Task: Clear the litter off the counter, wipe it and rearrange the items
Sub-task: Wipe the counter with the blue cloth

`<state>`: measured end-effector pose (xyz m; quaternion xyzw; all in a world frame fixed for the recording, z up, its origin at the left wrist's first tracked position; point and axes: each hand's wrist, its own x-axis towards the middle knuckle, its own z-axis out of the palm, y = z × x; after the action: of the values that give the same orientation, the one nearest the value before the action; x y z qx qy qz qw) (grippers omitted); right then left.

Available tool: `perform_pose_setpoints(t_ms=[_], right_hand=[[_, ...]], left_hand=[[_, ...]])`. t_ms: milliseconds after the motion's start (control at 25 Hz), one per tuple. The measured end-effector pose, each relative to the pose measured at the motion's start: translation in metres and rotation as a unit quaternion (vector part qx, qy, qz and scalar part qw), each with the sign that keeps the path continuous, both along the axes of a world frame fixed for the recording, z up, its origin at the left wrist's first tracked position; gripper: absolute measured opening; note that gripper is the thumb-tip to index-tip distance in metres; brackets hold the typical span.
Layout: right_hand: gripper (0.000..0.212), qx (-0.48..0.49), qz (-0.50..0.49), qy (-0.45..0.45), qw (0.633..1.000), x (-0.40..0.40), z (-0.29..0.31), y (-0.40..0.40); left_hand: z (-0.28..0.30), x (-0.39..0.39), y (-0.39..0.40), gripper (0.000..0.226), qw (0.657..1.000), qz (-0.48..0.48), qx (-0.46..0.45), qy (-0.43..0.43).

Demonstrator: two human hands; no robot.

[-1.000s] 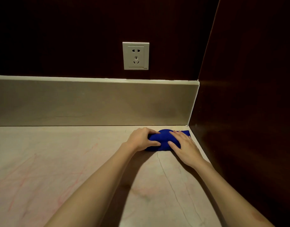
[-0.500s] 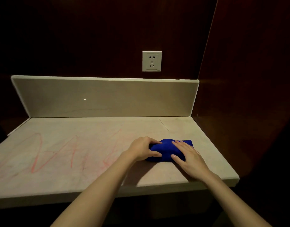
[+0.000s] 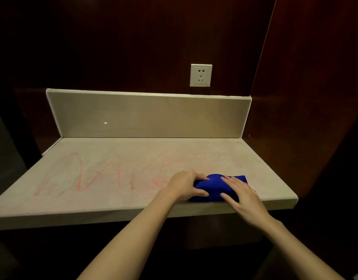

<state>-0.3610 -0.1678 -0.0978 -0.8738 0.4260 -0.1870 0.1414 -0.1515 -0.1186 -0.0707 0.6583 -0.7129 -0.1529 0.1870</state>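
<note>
Blue folded cloth (image 3: 213, 187) lies at the front right of the beige stone bench (image 3: 113, 178), just behind its front edge. The left hand (image 3: 184, 185) grips its left end with fingers (image 3: 200, 176) curled round it; the right hand (image 3: 241, 194) presses flat, fingers (image 3: 229, 181) straight. Red scribbles (image 3: 81, 174) cover the open surface leftward, up to the upright backsplash (image 3: 145, 116).

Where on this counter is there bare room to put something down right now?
Most of the counter is bare: the whole stretch left of the left hand out to the left edge, though red scribbles cover it, and the strip along the backsplash. Only the front right is taken, by the blue cloth under both hands, the right hand on top.
</note>
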Motion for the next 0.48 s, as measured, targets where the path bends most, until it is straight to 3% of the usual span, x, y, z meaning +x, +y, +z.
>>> perform_pose_setpoints(t_ms=[480], right_hand=[[0.053,0.003,0.025,-0.005,1.000,0.062,0.001,-0.081]], left_hand=[[0.001,0.057,-0.074,0.051,0.999,0.043,0.009,-0.008]])
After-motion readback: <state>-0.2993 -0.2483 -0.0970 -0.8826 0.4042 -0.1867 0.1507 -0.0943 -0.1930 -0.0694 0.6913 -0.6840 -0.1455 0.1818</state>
